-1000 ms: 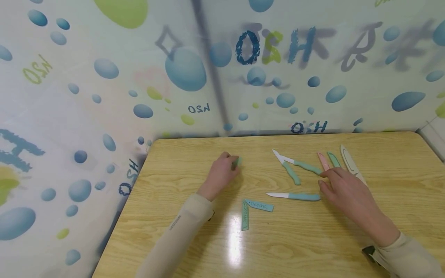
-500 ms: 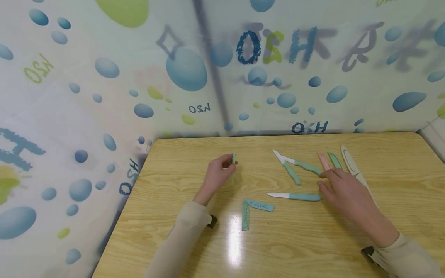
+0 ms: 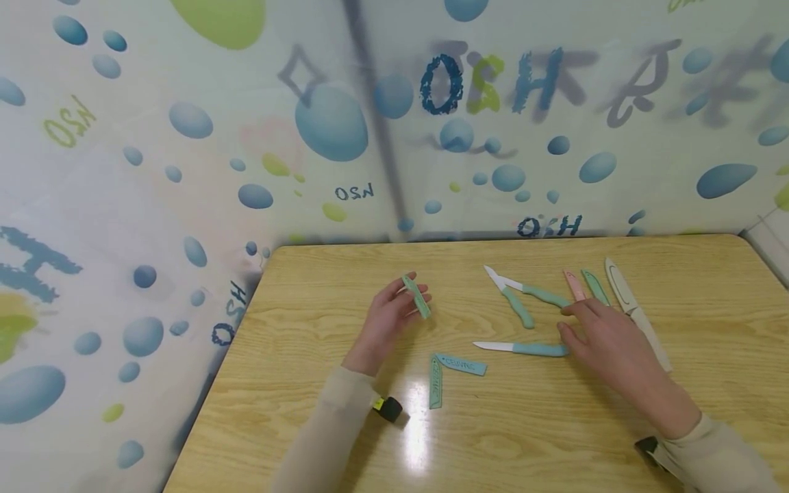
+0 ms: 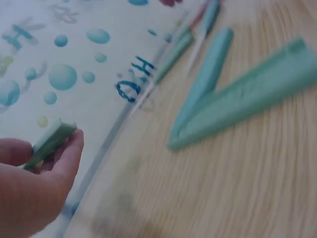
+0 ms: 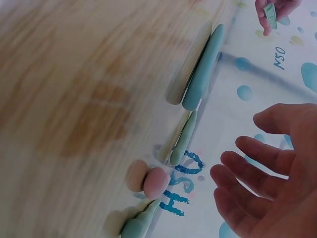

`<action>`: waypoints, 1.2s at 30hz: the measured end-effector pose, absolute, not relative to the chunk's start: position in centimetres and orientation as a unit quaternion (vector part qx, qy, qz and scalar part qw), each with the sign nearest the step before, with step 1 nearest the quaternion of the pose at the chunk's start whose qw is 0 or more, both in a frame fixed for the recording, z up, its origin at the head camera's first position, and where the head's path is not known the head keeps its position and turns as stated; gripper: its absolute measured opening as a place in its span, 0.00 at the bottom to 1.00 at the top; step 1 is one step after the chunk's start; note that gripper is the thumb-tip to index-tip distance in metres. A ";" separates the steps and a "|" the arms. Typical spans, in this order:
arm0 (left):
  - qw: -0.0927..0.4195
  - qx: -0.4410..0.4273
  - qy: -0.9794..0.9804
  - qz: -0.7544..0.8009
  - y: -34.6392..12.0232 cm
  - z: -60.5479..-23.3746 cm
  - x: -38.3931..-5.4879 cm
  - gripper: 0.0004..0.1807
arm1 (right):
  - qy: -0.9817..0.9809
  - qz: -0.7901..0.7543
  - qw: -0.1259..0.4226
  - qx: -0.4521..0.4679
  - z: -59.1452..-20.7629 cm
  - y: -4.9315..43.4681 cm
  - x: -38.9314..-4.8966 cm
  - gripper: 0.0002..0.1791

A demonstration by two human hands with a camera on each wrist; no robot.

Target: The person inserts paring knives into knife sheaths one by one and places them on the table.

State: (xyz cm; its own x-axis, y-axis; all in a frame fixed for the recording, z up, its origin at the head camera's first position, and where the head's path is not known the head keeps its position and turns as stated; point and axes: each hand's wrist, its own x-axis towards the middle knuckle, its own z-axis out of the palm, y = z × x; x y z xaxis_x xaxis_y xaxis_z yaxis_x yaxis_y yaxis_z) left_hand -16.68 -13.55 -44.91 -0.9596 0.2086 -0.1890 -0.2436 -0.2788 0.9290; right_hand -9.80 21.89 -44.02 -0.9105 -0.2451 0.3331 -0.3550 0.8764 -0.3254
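My left hand (image 3: 385,318) holds a light green knife sheath (image 3: 417,296) above the table, between thumb and fingers; the left wrist view shows the same sheath (image 4: 52,141). My right hand (image 3: 616,349) hovers with loosely bent fingers, nothing in its grasp in the right wrist view. Beyond its fingertips lie a pink sheath (image 3: 573,284) and a green sheath (image 3: 594,286); the hand hides their near ends. Two green-handled knives (image 3: 518,308) cross at their white blades. Left of my right hand lies a blue-handled knife (image 3: 539,349) with a bare white blade.
A blue sheath (image 3: 462,364) and a green sheath (image 3: 435,383) meet at their tips on the wooden table (image 3: 524,438). A large cream knife in its sheath (image 3: 621,284) lies far right. Patterned fabric (image 3: 456,185) hangs behind the table's back edge.
My left hand has turned the green sheath, so its broad face now shows, and the fingers have spread a little. The right hand has barely moved.
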 end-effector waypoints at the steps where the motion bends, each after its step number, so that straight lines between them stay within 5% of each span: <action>1: 0.147 -0.032 0.559 0.816 -13.4 -44.9 -16.6 0.27 | -0.958 0.193 0.143 0.158 -44.0 21.9 -9.8 0.14; 12: 0.138 -0.117 0.428 0.886 -12.2 -44.7 -15.6 0.26 | -0.956 0.197 0.145 0.164 -44.0 21.4 -10.2 0.14; 23: 0.083 -0.129 0.437 0.886 -11.8 -45.8 -14.8 0.19 | -0.965 0.194 0.065 0.163 -42.6 19.8 -11.8 0.17; 36: 0.067 -0.141 0.404 0.901 -12.1 -45.9 -14.4 0.18 | -0.962 0.177 0.065 0.197 -42.6 17.7 -14.2 0.14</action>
